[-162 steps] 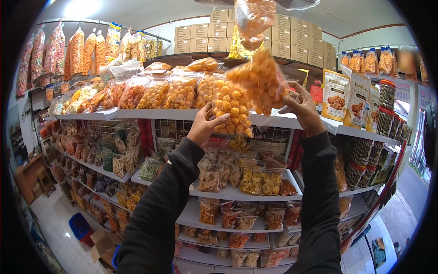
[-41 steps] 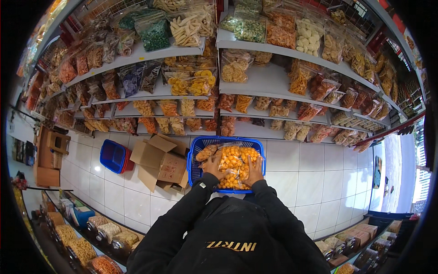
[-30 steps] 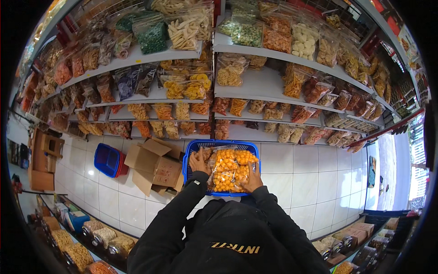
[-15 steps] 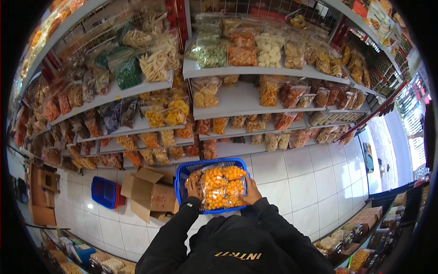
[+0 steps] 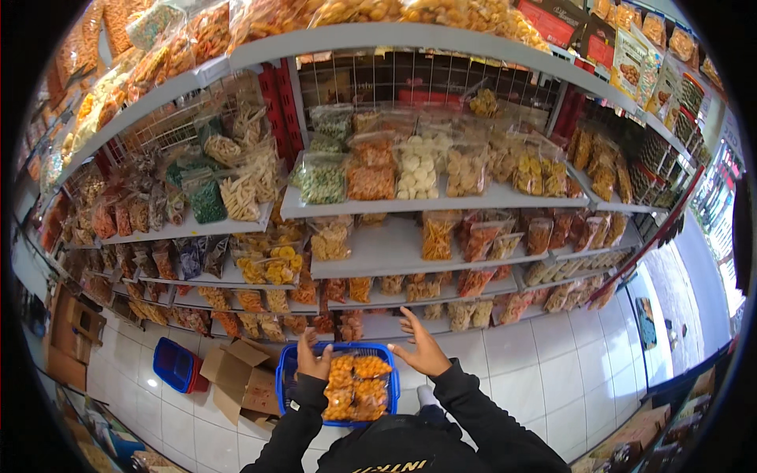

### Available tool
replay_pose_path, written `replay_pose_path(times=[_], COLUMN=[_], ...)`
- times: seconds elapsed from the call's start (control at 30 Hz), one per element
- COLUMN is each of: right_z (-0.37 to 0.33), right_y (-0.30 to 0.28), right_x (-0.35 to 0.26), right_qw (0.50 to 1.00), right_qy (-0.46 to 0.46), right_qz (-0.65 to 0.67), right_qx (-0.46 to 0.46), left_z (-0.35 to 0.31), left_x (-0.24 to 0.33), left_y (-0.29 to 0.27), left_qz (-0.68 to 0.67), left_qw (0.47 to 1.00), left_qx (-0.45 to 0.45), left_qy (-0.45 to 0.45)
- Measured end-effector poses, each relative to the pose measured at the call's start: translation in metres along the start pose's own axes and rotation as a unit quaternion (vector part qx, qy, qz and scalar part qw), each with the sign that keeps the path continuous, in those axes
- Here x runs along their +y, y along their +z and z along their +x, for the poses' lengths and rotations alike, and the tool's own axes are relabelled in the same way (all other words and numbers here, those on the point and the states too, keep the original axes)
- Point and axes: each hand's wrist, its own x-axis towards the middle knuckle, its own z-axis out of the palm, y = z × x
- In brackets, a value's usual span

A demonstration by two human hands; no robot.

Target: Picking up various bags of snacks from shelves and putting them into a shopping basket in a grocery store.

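A blue plastic basket [image 5: 285,386] stands on the floor in front of me, at the bottom middle. Clear bags of round orange snacks [image 5: 359,386] lie inside it. Over the basket's left side, my left hand [image 5: 314,359] is raised with its fingers apart and nothing in it. My right hand [image 5: 422,347] hovers above and right of the basket's rim, fingers spread, also holding nothing. Neither hand seems to touch the bags.
Grey shelves [image 5: 378,236] packed with clear snack bags rise ahead, the top one at upper height. An open cardboard box [image 5: 244,382] sits left of the basket, beside stacked blue and red baskets [image 5: 180,365]. White floor tiles [image 5: 520,386] extend right toward a doorway.
Both hands have let go of the snack bags and lifted away from the basket, opening. The view has tilted upward, showing more of the top shelf.
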Motion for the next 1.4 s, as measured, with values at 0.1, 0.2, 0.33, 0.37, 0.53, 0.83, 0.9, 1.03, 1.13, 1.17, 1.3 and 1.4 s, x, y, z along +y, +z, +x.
replay_pose_path(times=[0.1,0.2,0.33,0.37,0.53,0.83,0.9,1.03,1.13,1.17,1.3,1.4], right_z=[0.01,0.03,0.058,0.064,0.102,0.206,0.226,0.299,0.34,0.355,0.402,0.419], right_y=[-0.054,-0.122,-0.224,-0.244,-0.36,-0.521,-0.526,-0.555,-0.571,-0.587,-0.599,-0.6], right_x=[-0.032,-0.055,-0.099,-0.117,-0.206,-0.286,-0.298,-0.306,-0.316,-0.32,-0.339,-0.347], right_qw=[0.999,0.994,0.972,0.978,0.887,0.887,0.901,0.917,0.927,0.921,0.877,0.862], right_qy=[-0.039,-0.099,-0.235,-0.201,-0.392,-0.37,-0.344,-0.279,-0.251,-0.232,-0.233,-0.207], right_qz=[0.024,0.036,-0.012,0.031,-0.095,-0.033,-0.008,-0.018,-0.098,-0.162,-0.319,-0.388], right_qx=[-0.018,-0.034,0.031,0.045,0.224,0.275,0.263,0.283,0.262,0.269,0.273,0.252], left_z=[0.027,0.06,0.104,0.116,0.167,0.216,0.227,0.261,0.287,0.294,0.322,0.34], left_x=[0.114,0.206,0.326,0.347,0.46,0.571,0.581,0.607,0.622,0.632,0.657,0.666], left_y=[0.042,0.08,0.113,0.119,0.144,0.197,0.204,0.234,0.257,0.265,0.282,0.295], left_qz=[-0.096,-0.061,-0.071,-0.052,-0.047,-0.04,-0.022,0.005,0.082,0.082,0.205,0.258], left_qw=[0.992,0.983,0.96,0.951,0.888,0.849,0.855,0.862,0.864,0.859,0.912,0.947], left_qx=[-0.027,-0.016,-0.011,-0.007,0.041,0.029,0.036,0.058,0.109,0.116,0.126,0.105], left_qy=[0.075,0.174,0.27,0.306,0.456,0.526,0.516,0.503,0.484,0.492,0.332,0.16])
